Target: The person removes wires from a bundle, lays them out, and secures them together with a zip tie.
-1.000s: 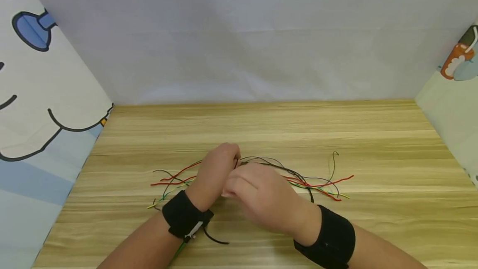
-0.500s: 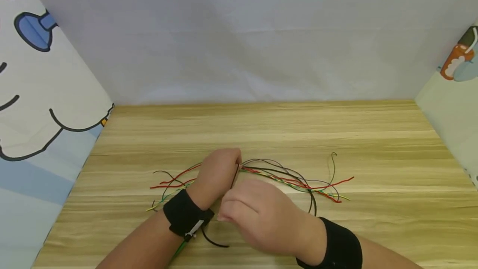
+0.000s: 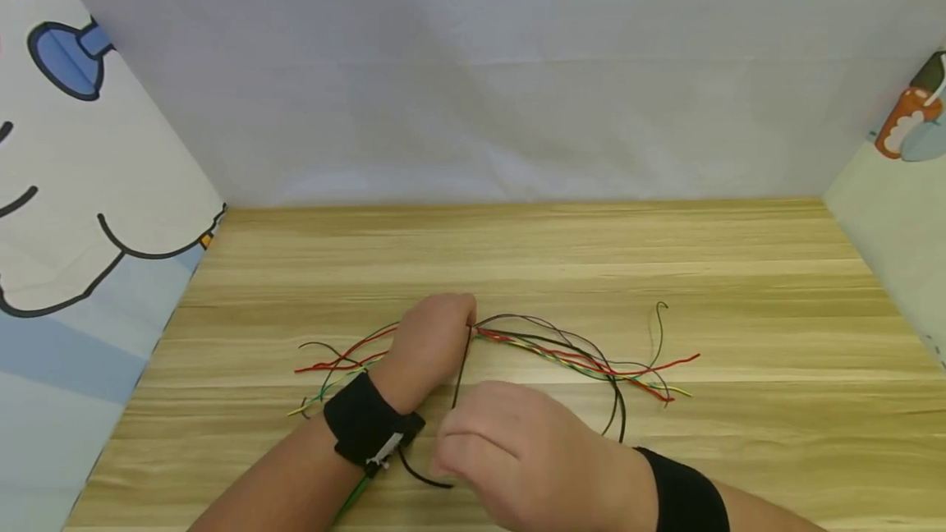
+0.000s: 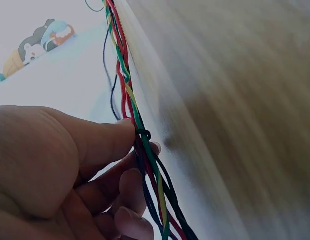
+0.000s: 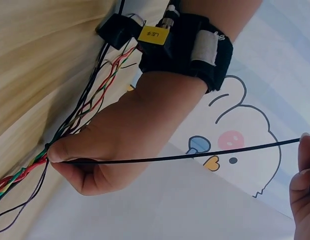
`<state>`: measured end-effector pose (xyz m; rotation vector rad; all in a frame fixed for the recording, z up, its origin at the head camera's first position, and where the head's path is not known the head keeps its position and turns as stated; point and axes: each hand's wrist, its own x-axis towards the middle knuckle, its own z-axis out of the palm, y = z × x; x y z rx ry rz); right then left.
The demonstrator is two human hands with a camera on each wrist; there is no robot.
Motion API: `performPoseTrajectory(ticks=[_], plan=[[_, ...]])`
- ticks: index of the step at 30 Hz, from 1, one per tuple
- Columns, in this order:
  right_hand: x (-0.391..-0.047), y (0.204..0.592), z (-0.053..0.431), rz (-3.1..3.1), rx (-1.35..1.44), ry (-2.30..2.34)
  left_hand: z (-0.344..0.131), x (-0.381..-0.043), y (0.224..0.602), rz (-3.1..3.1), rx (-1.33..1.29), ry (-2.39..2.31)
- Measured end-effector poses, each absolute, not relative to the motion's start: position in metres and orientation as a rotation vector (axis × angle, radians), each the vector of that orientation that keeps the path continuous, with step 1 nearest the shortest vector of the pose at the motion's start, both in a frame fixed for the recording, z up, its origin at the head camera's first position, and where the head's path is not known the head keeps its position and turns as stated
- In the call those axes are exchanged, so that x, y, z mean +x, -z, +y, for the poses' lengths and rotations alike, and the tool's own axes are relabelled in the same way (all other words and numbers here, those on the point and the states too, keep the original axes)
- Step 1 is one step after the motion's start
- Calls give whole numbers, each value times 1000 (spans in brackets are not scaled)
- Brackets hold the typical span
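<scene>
My left hand [image 3: 432, 345] pinches a bundle of thin wires [image 3: 565, 354], red, green, yellow, black and dark blue, between thumb and fingers. In the left wrist view a small black loop [image 4: 144, 134] goes round the bundle beside the thumb tip. From the pinch, a black wire [image 5: 195, 156] runs straight and taut to my right hand [image 3: 528, 451]. The right hand grips its other end with curled fingers, nearer the front of the table than the left. Right fingertips [image 5: 306, 175] show at the edge of the right wrist view.
The loose wire ends fan out on the wooden table [image 3: 665, 253] at both sides of the hands. A short black wire end [image 3: 424, 479] lies under the left wrist. A pale curtain [image 3: 488, 89] stands behind, with printed cloth [image 3: 111, 162] at the left.
My right hand has drawn away from the left, down towards the front of the table, and the length of black wire between them now shows straight. The left hand stays almost in place.
</scene>
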<state>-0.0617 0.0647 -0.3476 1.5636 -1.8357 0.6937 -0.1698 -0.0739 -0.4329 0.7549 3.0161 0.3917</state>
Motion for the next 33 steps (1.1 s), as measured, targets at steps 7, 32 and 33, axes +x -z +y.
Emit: performPoseTrajectory(ticks=[7,32,33], plan=[[-61,344,66,-1736,1614,-707,-73,-171,433,3030,747,-338],[-57,353,72,-1877,1644,-592,-71,-168,432,2998,766,-176],[-56,354,73,-1881,1647,-597,-71,-168,432,2997,768,-170]])
